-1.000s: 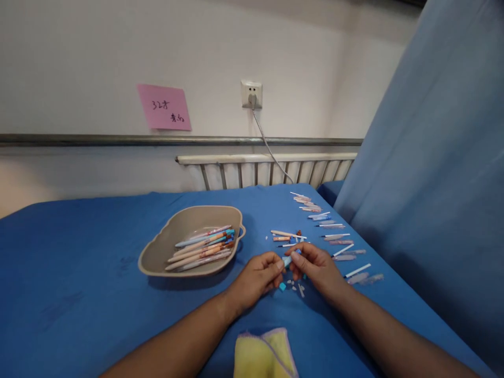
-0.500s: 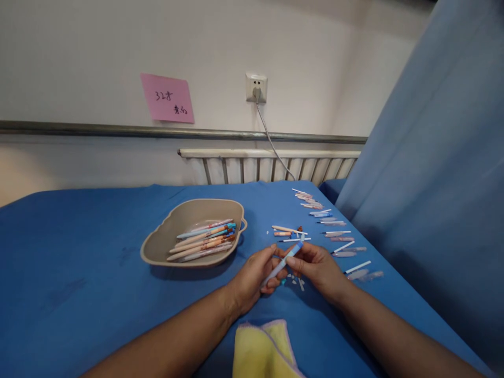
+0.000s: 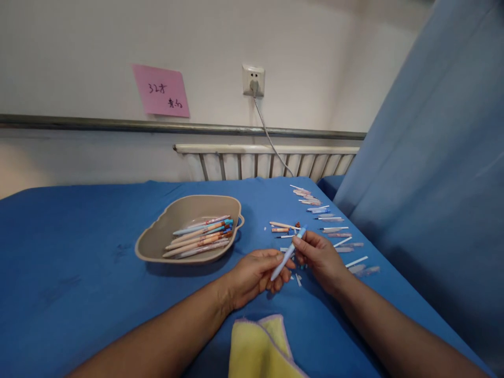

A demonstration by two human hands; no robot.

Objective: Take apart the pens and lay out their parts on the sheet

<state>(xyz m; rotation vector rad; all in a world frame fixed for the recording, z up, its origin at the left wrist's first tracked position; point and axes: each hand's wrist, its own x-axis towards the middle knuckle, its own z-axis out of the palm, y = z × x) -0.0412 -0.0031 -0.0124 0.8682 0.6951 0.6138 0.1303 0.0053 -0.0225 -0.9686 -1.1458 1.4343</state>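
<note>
A light blue pen [image 3: 284, 261] slants between my hands, its darker blue end up and its tip pointing down to the left. My right hand [image 3: 322, 258] pinches its upper part between thumb and fingers. My left hand [image 3: 258, 272] closes on the lower part, thumb on top and fingers curled underneath. Loose pen parts lie on the blue cloth just beyond, among them a beige barrel [image 3: 280, 224], an orange-brown piece [image 3: 279, 230] and a dark-tipped refill [image 3: 284, 237]. Small white bits [image 3: 298, 281] show below my hands, partly hidden by them.
A beige basin [image 3: 157, 247] with several pens [image 3: 200, 240] stands at left on the blue-covered table [image 3: 90, 315]. Separated pen parts and refills [image 3: 334, 229] lie in groups along the right side. A yellow cloth [image 3: 255, 349] is at the front, a blue curtain [image 3: 433, 184] at right.
The pen has turned steeper, and more of its lower barrel shows past my left fingers. My right hand has risen slightly along it. The whole view has shifted a little.
</note>
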